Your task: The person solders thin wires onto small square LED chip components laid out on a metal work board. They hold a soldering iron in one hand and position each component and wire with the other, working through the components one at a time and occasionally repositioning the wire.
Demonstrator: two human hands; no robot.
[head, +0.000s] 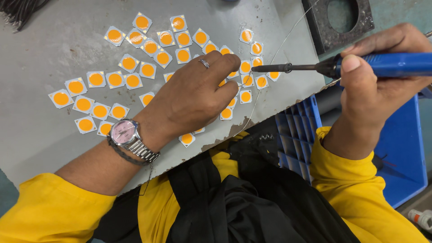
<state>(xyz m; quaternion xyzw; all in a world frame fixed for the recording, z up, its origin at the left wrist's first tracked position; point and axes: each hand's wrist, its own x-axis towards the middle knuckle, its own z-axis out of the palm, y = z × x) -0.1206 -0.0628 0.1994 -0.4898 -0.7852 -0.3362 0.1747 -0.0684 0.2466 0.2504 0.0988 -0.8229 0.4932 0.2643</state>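
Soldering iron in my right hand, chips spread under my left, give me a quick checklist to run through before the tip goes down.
1. Iron grip: right hand wraps the blue handle of the soldering iron. Ok.
2. Tip position: it hovers just right of the left fingertips, over the square chips. Ok.
3. Finger clearance: left hand lies on the chips very near the tip. Not ok.
4. Solder wire: a thin strand crosses the grey table near the tip. Ok.
5. Tip heat: cannot tell.
6. Which chip is pinned: hidden under the fingers, cannot tell.
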